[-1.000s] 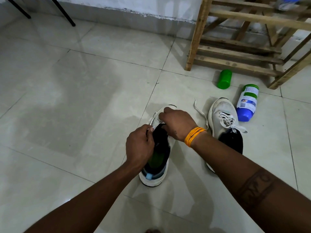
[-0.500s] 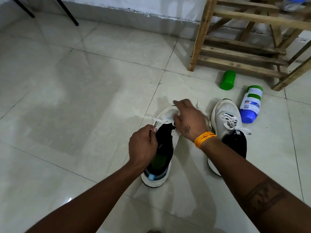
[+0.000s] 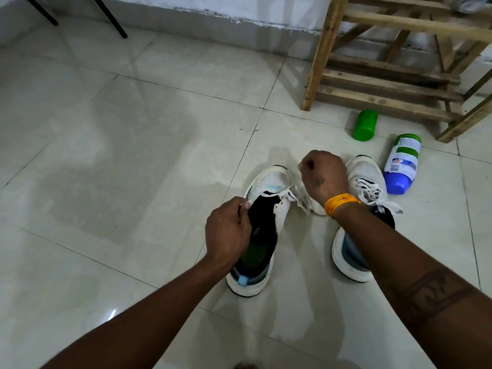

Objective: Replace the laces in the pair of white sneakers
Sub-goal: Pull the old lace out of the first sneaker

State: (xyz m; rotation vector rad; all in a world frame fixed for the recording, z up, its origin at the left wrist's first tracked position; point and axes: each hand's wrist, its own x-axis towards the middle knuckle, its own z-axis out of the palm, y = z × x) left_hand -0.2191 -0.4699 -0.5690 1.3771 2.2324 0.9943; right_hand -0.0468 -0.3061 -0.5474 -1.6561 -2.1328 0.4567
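Head view, the only one: left hand [image 3: 227,230] pinches the collar edge of the left sneaker [image 3: 259,230], steadying it on the floor [image 3: 106,155]; right hand [image 3: 323,174], fingers curled in a fist just ahead and to the right of that shoe's toe, holds the lace [image 3: 298,195], which runs taut from the fist back to the front eyelets; the upper eyelets look bare, so by my reading this lace is nearly pulled out; right sneaker [image 3: 364,182], touching the right wrist's far side, keeps its lace fully threaded and knotted; no fresh laces show; removal of the second lace and all relacing seem left; beyond the right hand lie a blue bottle [image 3: 402,166] and a green cap [image 3: 365,125], near a wooden rack [image 3: 386,83].
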